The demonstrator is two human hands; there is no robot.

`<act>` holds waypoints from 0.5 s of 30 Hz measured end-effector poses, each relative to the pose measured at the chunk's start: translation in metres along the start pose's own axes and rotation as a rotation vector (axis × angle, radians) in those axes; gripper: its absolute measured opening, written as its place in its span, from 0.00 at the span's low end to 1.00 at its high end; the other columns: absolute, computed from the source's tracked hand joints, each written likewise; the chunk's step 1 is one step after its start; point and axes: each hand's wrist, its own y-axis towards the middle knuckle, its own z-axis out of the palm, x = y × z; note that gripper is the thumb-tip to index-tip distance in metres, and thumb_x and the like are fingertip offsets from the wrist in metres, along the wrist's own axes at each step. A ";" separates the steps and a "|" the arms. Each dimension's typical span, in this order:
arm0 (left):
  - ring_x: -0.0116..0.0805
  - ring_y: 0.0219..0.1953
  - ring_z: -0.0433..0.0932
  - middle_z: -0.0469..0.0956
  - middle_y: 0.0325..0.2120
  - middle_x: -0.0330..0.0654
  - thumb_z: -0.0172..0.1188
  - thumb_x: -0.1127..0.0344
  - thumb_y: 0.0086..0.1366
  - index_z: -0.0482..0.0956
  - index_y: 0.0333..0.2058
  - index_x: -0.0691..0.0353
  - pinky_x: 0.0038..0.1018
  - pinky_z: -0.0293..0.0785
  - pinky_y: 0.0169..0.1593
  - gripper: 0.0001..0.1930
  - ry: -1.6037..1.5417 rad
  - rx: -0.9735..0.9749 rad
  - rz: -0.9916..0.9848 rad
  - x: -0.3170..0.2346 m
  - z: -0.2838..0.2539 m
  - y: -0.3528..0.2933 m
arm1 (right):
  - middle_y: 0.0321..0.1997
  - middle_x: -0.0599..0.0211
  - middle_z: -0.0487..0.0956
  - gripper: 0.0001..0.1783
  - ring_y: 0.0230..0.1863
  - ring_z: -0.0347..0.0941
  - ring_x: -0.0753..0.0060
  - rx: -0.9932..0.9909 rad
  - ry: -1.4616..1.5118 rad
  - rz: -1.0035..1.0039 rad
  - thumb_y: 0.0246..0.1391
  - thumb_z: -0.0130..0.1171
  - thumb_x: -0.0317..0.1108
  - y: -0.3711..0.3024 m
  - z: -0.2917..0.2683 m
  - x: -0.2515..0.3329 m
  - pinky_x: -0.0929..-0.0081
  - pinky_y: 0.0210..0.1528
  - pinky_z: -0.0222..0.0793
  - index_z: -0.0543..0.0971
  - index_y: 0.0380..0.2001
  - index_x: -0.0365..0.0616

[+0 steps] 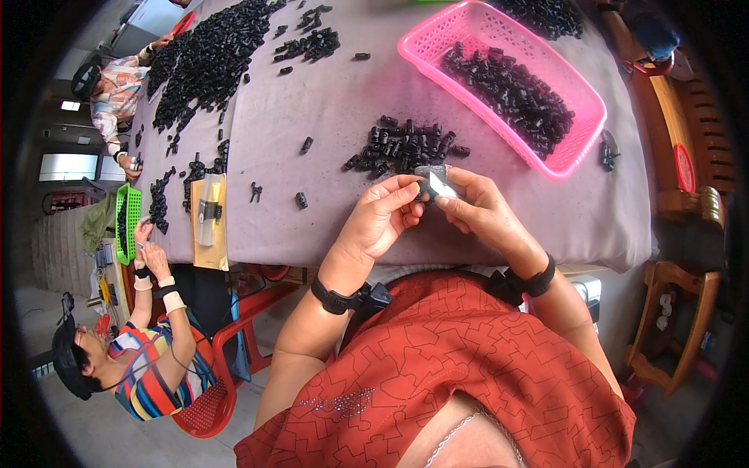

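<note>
A red patterned top (468,343) is filling the foreground nearest the camera. Over the table (273,148), near its edge, the left hand (386,209) is pinching a small dark part (422,189) between thumb and finger; the right hand (482,201) is gripping a shiny, silvery piece (441,186) right beside it. Just beyond, a pile of black parts (406,146) is lying on the cloth. Farther right, a pink basket (583,109) is holding more. At left, a co-worker (160,374) is sitting near a green basket (135,214).
</note>
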 end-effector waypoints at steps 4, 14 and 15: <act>0.25 0.30 0.74 0.77 0.32 0.36 0.58 0.66 0.66 0.76 0.45 0.60 0.21 0.71 0.35 0.11 -0.004 0.000 0.002 0.001 0.000 0.000 | 0.23 0.83 0.67 0.13 0.21 0.57 0.93 -0.004 -0.010 0.007 0.61 0.55 0.37 -0.001 0.001 0.002 0.90 0.20 0.51 0.74 0.46 0.43; 0.25 0.30 0.74 0.77 0.32 0.36 0.57 0.66 0.66 0.76 0.46 0.60 0.22 0.71 0.35 0.11 -0.005 -0.007 0.002 0.000 0.001 0.000 | 0.23 0.83 0.68 0.12 0.20 0.58 0.93 -0.006 -0.017 0.014 0.61 0.55 0.34 0.000 0.000 0.001 0.90 0.20 0.52 0.74 0.46 0.43; 0.25 0.30 0.74 0.77 0.32 0.36 0.57 0.66 0.66 0.76 0.46 0.60 0.22 0.71 0.35 0.11 -0.005 -0.007 0.002 0.001 0.001 0.000 | 0.23 0.83 0.68 0.12 0.20 0.58 0.93 -0.006 -0.017 0.013 0.61 0.55 0.34 -0.001 0.000 0.001 0.90 0.20 0.52 0.74 0.46 0.43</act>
